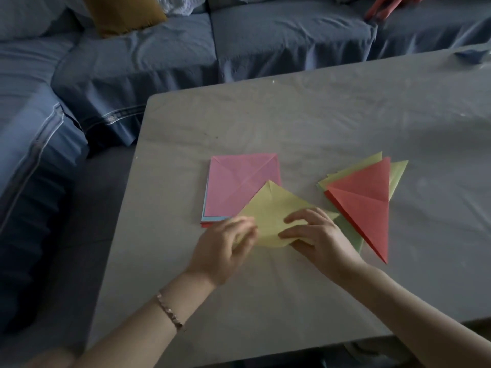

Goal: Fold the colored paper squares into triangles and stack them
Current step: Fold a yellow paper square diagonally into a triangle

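On the counter, left hand and right hand fingers pinch yellow sheet between pink stack and triangles.

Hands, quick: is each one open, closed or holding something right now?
Left hand: pinches the left edge of the half-folded yellow paper square.
Right hand: fingers and thumb curled on the same sheet's right side, holding it.

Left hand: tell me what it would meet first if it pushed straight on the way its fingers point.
The yellow sheet, which the left hand already holds at its edge. Its fingers point up and right across it; past that looks like bare table, though depth is unclear.
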The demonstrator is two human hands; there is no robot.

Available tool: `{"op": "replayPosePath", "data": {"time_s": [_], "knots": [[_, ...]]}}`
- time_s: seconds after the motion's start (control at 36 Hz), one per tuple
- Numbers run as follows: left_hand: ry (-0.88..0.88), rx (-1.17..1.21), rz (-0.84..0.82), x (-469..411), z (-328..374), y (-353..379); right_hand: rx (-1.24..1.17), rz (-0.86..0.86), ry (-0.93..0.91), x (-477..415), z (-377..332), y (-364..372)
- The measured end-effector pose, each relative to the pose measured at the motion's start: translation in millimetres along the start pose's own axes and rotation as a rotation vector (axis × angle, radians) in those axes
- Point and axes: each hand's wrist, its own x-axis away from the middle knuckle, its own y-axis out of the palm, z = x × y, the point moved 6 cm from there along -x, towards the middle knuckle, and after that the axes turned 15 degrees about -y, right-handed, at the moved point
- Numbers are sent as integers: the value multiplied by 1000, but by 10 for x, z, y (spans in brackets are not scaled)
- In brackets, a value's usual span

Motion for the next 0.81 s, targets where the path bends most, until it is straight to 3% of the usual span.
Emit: {"op": "replayPosePath", "data": {"time_s": [0.06,0.11,0.19,0.31,0.44,0.5,0.58,0.67,0.81], "knots": [[-305,129,35,-44,-186,-73,-79,-28,18,49,34,12],[-495,157,43,-77,-356,-90,-143,-40,81,148,112,47],[-549,77,16,-130,-406,-64,-215,-103,181,328,236,138],[-612,74,-69,-281,-338,74,-238,-195,158,418,221,201],[-803,134,-175,-484,-188,246,-228,-189,161,427,226,165],[-803,132,-209,-537,-118,278,-227,-213,140,405,175,156],[-665,99,-258,-609,4,308,-202,-265,101,388,113,160],[-530,37,-212,-635,74,270,-243,-278,235,399,119,110],[-494,186,-183,-526,42,197,-358,-33,351,295,134,-87]]}}
